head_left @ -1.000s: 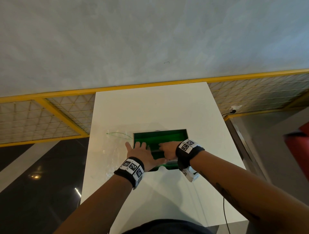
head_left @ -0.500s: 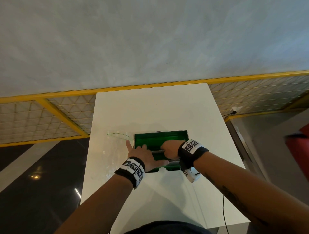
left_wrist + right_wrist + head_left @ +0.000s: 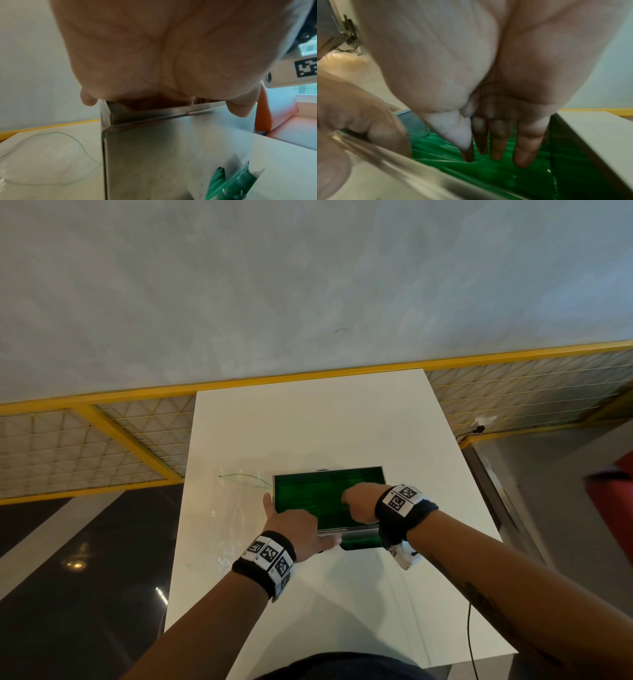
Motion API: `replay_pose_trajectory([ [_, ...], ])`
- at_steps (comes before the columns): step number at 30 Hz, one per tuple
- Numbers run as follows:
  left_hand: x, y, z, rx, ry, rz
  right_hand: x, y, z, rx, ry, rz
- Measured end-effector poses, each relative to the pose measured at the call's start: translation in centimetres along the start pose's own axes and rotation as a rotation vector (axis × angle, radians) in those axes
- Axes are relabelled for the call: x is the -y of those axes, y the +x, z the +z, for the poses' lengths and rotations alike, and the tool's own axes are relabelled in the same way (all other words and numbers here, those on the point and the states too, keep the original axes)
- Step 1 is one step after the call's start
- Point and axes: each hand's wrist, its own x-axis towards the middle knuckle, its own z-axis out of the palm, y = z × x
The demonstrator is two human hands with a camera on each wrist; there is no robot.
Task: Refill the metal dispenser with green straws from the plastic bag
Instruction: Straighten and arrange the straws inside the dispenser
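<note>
1. A white counter (image 3: 308,422) stands against a pale wall with a yellow-framed mesh rail behind it; the work sits near its middle, within easy reach of both arms.
2. At the left lies the clear plastic bag (image 3: 236,501), flat and seemingly emptied, just beside the box, set aside where it does not block the opening.
3. The left hand (image 3: 291,525) has its grip curled over the near left corner of the metal dispenser (image 3: 171,155), fingers hooked inside the rim and thumb along the front, likely to steady the box.
4. The green straws (image 3: 496,175) lie packed lengthwise inside the open top; a few show at the front slot.
5. The right hand (image 3: 488,94) reaches in with straight fingers, grip open, holding nothing, apparently pressing the straws level.
</note>
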Motion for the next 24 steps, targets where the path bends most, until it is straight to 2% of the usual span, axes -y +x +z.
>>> replay_pose_trajectory([
  [2,0.1,-0.3,0.0,-0.024,-0.027,0.012,0.2,-0.2,0.1,0.018,0.000,-0.041],
  [8,0.5,-0.8,0.0,0.041,-0.051,0.018,0.2,-0.3,1.5,0.099,-0.062,-0.060],
  [12,0.8,-0.3,-0.6,0.052,-0.065,0.003,0.3,-0.7,1.4,0.092,0.038,-0.053],
  [16,1.0,0.3,-1.8,-0.008,-0.104,-0.009,0.3,-0.8,1.4,0.091,0.026,-0.044],
  [24,0.9,0.8,-2.0,-0.018,-0.107,-0.016,0.5,-0.7,1.2,0.062,0.057,-0.027],
])
